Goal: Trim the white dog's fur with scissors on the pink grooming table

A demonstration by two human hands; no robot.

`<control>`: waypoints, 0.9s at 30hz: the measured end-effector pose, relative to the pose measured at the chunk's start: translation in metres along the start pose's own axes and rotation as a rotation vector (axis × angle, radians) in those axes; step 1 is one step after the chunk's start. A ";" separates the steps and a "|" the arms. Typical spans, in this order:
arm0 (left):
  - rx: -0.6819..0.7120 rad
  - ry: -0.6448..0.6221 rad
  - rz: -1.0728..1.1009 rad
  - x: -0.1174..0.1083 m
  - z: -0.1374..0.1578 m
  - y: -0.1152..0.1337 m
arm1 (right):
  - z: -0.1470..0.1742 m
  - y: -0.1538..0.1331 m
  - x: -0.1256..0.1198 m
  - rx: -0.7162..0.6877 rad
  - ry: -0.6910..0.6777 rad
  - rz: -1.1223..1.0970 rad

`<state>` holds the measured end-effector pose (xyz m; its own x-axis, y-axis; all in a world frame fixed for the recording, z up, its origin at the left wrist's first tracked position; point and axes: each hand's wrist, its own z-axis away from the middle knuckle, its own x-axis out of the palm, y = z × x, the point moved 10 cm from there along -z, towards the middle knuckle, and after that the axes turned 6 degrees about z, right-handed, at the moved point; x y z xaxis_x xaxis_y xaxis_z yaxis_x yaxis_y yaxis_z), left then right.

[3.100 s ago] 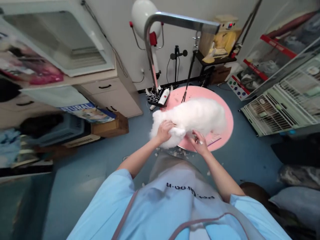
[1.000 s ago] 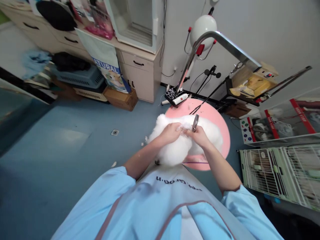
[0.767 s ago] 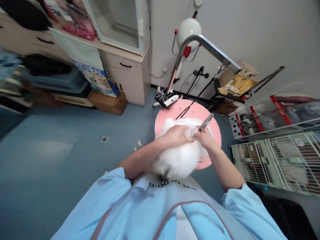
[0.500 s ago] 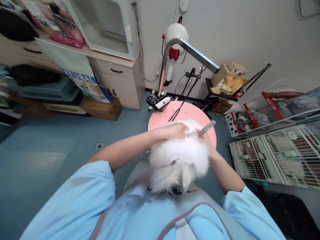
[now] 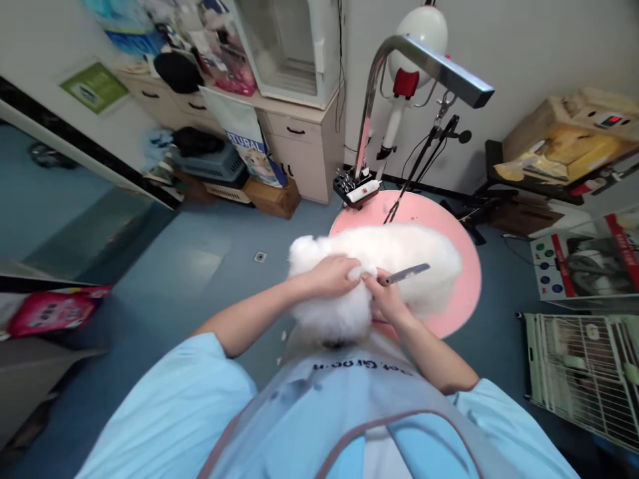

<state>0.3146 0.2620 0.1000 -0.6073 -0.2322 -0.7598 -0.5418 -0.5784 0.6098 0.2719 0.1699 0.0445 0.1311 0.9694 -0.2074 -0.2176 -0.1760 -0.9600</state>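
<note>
A fluffy white dog (image 5: 419,256) is on the pink round grooming table (image 5: 462,299), its head toward my body and its face mostly hidden. My left hand (image 5: 335,275) lies on the dog's head, fingers closed round a tuft of white fur (image 5: 367,271). Close beside it, my right hand (image 5: 387,296) pinches at the same tuft. A slim grey blade-like tool (image 5: 408,273) with a brownish handle is held in that hand, its blade sticking out to the right over the dog's back; I cannot tell its exact kind.
Behind the table rises a metal grooming arm (image 5: 434,63) with a hanging black strap. A black holder (image 5: 344,189) carries scissors and a white clipper-like tool (image 5: 363,191). Cabinets (image 5: 309,159) stand at the back left, a wire cage (image 5: 589,372) at the right.
The view has swung left, and the dog's head has dipped, so its muzzle is hidden and its back shows. Both hands have come closer together at the fur; the tool stays in my right hand.
</note>
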 end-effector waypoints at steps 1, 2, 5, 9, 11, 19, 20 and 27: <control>0.006 -0.014 -0.049 0.005 -0.002 0.007 | 0.002 0.000 -0.006 0.011 -0.043 0.001; 0.016 -0.032 -0.079 0.009 -0.004 0.014 | 0.004 0.000 -0.012 0.017 -0.081 0.004; 0.077 -0.090 -0.058 0.022 -0.008 0.028 | 0.009 -0.006 -0.029 0.014 -0.119 0.036; 0.109 -0.063 0.090 0.035 -0.010 0.022 | 0.008 -0.003 -0.033 0.024 -0.154 0.144; 0.104 -0.042 0.149 0.042 -0.011 0.013 | 0.004 0.005 -0.027 0.034 -0.183 0.173; 0.008 0.095 0.436 0.048 -0.008 -0.042 | -0.001 0.022 -0.006 0.119 -0.340 0.219; -0.034 0.139 0.505 0.046 -0.006 -0.053 | 0.005 0.021 -0.004 0.149 -0.409 0.217; -0.128 0.281 0.807 0.027 0.007 -0.083 | 0.053 -0.003 -0.005 0.195 -0.771 0.506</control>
<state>0.3389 0.3089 0.0303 -0.6029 -0.7850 -0.1426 0.0732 -0.2324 0.9698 0.2208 0.1748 0.0580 -0.6844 0.6433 -0.3430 -0.2403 -0.6432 -0.7270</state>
